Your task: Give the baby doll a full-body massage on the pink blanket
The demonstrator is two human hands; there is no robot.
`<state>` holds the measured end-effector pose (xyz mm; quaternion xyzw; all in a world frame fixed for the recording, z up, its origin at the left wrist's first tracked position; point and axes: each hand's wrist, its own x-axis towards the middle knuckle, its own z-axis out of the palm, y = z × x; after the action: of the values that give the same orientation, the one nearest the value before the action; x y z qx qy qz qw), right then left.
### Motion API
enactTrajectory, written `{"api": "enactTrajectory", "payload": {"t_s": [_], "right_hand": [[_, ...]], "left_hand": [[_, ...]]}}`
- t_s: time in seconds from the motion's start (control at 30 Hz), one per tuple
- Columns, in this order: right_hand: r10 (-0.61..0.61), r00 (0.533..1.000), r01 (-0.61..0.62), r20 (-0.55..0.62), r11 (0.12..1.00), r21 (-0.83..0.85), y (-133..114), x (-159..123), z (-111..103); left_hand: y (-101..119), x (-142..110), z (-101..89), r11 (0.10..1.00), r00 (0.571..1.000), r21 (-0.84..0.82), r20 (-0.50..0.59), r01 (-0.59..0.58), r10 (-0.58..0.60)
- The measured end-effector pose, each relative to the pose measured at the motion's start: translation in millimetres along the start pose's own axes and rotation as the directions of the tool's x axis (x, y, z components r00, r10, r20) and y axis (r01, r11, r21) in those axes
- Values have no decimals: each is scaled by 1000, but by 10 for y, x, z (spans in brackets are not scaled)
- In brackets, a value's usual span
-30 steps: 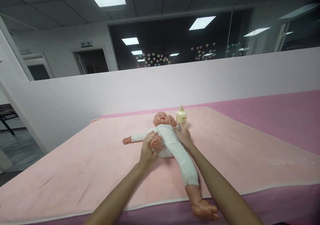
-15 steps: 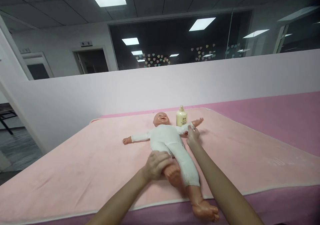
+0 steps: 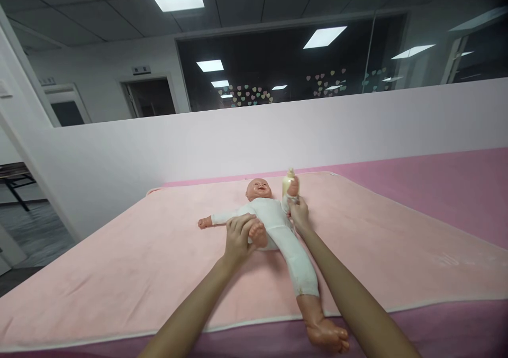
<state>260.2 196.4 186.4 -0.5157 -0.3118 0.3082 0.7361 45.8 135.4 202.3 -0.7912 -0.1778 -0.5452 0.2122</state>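
A baby doll (image 3: 270,215) in a white suit lies on its back on the pink blanket (image 3: 151,273), head away from me. My left hand (image 3: 238,236) is wrapped round the doll's bent leg, whose foot points up at me over the belly. With closed fingers, my right hand (image 3: 299,213) grips the doll's arm on the right, which is raised so that its hand covers part of the pale yellow pump bottle (image 3: 286,183). The other leg stretches straight toward me, its foot (image 3: 327,334) past the blanket's front edge. The other arm (image 3: 222,218) lies out to the left.
Behind the blanket runs a low white wall (image 3: 238,141) with glass above it. A pink surface (image 3: 444,183) shows at the right. At the far left stands a dark-legged table (image 3: 16,180).
The doll's held leg straightened toward me half a second ago and is now bent up again. Its right-side arm went out to the right and is now raised again.
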Motion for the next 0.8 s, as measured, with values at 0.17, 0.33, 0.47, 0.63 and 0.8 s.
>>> {"api": "enactTrajectory", "payload": {"t_s": [0.17,0.33,0.47,0.63,0.8], "right_hand": [[235,950,-186,-204,955,233,57,135,-74],[303,926,-241,-224,933,268,109,187,-116],[164,961,-138,-223,982,127,101,156,-110],[-264,928,352,264,854,-383,22,-6,-23],[-260,922,362,286,841,-401,1,-77,22]], "left_hand": [[248,5,-108,968,968,-30,-48,-249,247],[459,-8,-91,761,754,-149,109,-632,648],[335,-13,-97,846,847,-41,7,-531,532],[-70,-39,-55,1000,999,12,32,-14,13],[-187,-64,8,996,962,-11,264,83,-77]]}}
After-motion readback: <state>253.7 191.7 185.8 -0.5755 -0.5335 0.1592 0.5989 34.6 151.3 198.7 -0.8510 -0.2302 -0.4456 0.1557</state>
